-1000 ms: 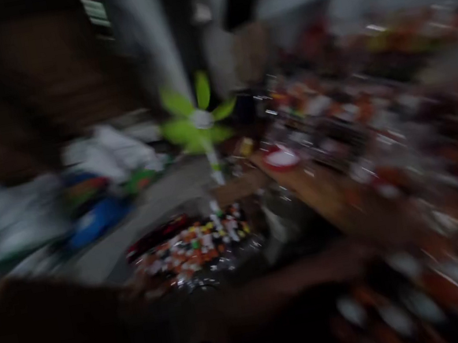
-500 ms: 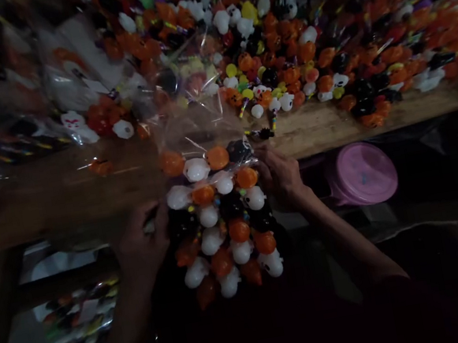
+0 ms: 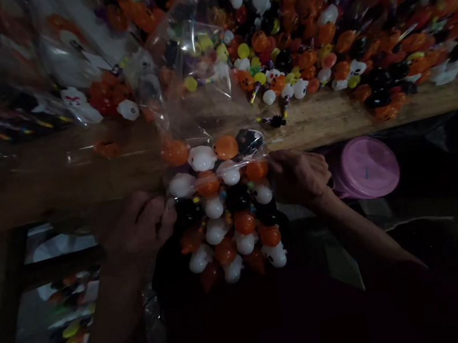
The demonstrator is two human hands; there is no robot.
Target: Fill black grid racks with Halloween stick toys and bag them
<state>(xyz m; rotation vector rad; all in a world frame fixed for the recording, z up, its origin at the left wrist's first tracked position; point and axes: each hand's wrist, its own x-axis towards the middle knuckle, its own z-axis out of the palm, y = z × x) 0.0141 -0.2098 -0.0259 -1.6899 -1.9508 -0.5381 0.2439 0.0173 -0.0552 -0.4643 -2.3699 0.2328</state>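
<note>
Plastic bag (image 3: pixel 202 118): see-through, its wide upper end spread over the wooden table (image 3: pixel 326 120), its lower part past the table's near edge.
Toy figures (image 3: pixel 213 206): orange, white and black, in rows from the table's near edge toward the person; the top rows show through the plastic, and whether the lower ones are inside cannot be told.
Left hand (image 3: pixel 141 221): just in front of the table, fingers bent inward at the figures' left side; too dark to tell whether it grips.
Right hand (image 3: pixel 302 177): just in front of the table, fingers folded at the bag's right edge; fingertips hidden, so its grip cannot be told.
Pink container (image 3: pixel 370 166): round, just off the table's near edge, toward its right.
Heap (image 3: pixel 298 37): mixed small figures, on the table's far side.
</note>
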